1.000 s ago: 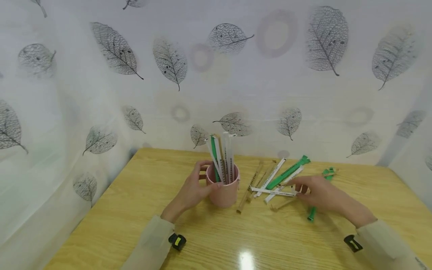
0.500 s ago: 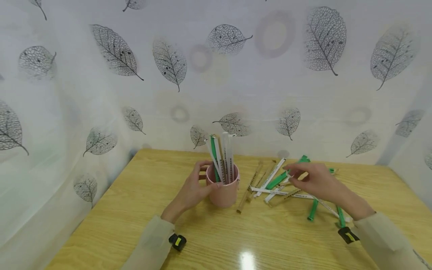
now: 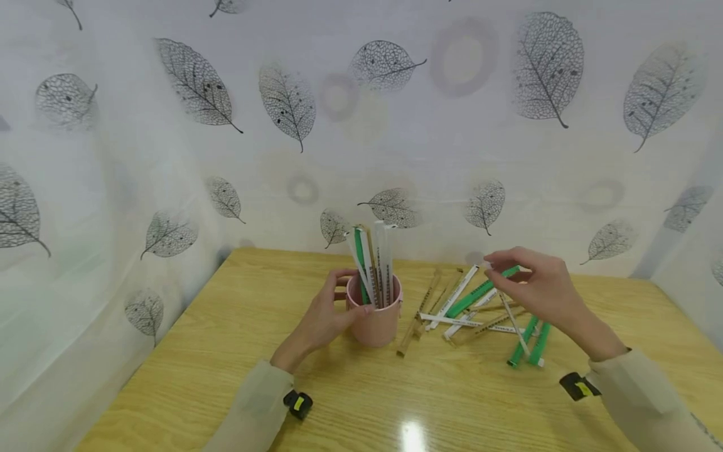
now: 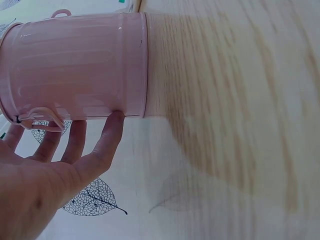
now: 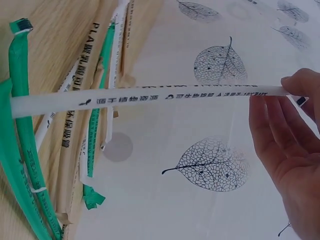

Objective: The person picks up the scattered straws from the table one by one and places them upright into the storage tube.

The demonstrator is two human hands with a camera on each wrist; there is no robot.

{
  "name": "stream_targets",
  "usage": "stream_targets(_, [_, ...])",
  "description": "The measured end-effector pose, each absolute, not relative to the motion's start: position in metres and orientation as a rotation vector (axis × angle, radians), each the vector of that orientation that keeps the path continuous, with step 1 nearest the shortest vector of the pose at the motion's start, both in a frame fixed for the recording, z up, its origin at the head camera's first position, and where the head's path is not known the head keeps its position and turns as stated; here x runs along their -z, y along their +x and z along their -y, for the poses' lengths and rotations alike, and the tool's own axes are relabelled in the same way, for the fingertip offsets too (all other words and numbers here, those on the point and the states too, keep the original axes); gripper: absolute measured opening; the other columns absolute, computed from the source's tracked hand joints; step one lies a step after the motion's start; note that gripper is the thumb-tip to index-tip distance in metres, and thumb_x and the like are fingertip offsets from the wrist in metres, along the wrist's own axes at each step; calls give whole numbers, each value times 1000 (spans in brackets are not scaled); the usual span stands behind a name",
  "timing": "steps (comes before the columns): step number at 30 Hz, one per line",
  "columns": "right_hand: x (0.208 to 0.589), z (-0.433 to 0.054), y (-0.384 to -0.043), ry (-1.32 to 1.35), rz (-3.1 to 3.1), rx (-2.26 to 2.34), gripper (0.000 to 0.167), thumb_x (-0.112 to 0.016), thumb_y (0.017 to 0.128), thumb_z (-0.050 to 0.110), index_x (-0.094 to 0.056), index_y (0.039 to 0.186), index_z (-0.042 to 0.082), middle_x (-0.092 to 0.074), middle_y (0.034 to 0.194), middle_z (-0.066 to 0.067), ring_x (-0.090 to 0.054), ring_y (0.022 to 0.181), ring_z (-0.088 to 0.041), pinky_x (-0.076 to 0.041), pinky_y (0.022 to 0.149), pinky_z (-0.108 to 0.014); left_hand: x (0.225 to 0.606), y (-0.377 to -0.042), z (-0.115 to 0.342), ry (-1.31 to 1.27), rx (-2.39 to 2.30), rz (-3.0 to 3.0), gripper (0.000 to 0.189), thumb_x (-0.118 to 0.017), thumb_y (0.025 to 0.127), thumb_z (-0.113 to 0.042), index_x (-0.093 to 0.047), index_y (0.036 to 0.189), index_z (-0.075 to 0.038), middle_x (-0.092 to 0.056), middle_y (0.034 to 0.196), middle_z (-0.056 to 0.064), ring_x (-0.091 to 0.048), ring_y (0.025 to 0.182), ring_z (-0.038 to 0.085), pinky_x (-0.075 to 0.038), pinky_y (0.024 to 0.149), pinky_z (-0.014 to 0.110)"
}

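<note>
A small pink bucket (image 3: 374, 328) with side handles stands upright on the table, several wrapped straws (image 3: 380, 263) upright inside it. My left hand (image 3: 322, 317) grips the bucket from its left, thumb at the front rim; in the left wrist view the fingertips touch the wall by a handle (image 4: 42, 120). Over the loose straws, my right hand (image 3: 545, 289) pinches one end of a white paper-wrapped straw (image 5: 165, 96) with printed lettering. That straw slants down from the fingers, its far end by two green-wrapped straws (image 5: 22, 120).
Several white, brown and green wrapped straws lie in a loose pile right of the bucket, among them a brown one (image 3: 418, 314) and a thick green one (image 3: 480, 294). A leaf-print curtain (image 3: 339, 157) hangs behind the wooden table (image 3: 339, 402).
My right hand has risen from the pile, lifting one end of a white straw. The green straws beneath it have shifted and come into view. My left hand stays on the bucket.
</note>
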State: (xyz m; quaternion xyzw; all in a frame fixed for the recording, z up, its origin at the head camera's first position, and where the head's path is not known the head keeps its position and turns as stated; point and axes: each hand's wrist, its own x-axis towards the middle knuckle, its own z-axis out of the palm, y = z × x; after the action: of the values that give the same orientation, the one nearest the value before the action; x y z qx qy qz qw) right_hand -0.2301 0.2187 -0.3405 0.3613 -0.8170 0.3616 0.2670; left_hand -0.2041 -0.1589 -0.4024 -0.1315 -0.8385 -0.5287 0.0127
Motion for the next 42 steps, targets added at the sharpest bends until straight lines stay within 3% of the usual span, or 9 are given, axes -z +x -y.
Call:
stream_targets(3, [337, -220, -228, 881, 2215, -1024, 34, -77, 80, -13, -76, 107, 8, -75, 91, 1, -65, 82, 9, -55, 70, -10, 403, -204, 159, -411, 1643, 2612, 70, -78, 88, -36, -40, 147, -28, -52, 145, 9, -58, 126, 35, -51, 104, 54])
stream_targets(9, [334, -225, -225, 707, 2247, -1125, 28, -75, 86, -6, -75, 110, 7, -71, 95, 24, -65, 86, 11, -52, 76, -5, 403, -204, 159, -402, 1641, 2618, 70, -78, 88, -34, -40, 146, -28, -52, 145, 10, -58, 126, 35, -51, 104, 53])
stream_targets(12, [331, -228, -226, 666, 2237, -1158, 26, -75, 87, -5, -74, 111, 5, -70, 95, 28, -66, 87, 12, -52, 75, -4, 403, -204, 159, -405, 1646, 2616, 70, -78, 88, -34, -40, 147, -27, -52, 145, 11, -58, 126, 35, -51, 104, 53])
stream_targets(19, [323, -231, -226, 630, 2151, -1298, 24, -72, 87, -10, -70, 110, -5, -72, 93, 20, -69, 81, 4, -57, 74, -11, 403, -204, 159, -428, 1650, 2607, 71, -77, 89, -35, -38, 148, -26, -51, 145, 12, -57, 126, 34, -50, 105, 52])
stream_targets(24, [321, -231, -224, 588, 2134, -1342, 23, -73, 86, -10, -69, 109, -7, -71, 97, 17, -70, 87, 3, -58, 77, -13, 403, -204, 159, -421, 1659, 2609, 71, -77, 88, -35, -39, 148, -28, -51, 145, 11, -57, 126, 34, -51, 104, 53])
stream_targets(30, [322, -228, -223, 763, 2011, -1412, 27, -71, 80, -22, -67, 105, -13, -73, 101, 8, -71, 93, -1, -57, 80, -14, 403, -204, 158, -425, 1656, 2608, 70, -78, 88, -35, -40, 147, -29, -51, 145, 9, -57, 127, 34, -50, 105, 53])
stream_targets(42, [295, -190, -236, 793, 1928, -1351, 28, -74, 79, -19, -72, 106, -9, -74, 100, 11, -71, 87, -2, -59, 79, -16, 403, -205, 158, -419, 1640, 2610, 72, -77, 88, -36, -38, 148, -27, -51, 145, 12, -58, 126, 35, -51, 104, 54])
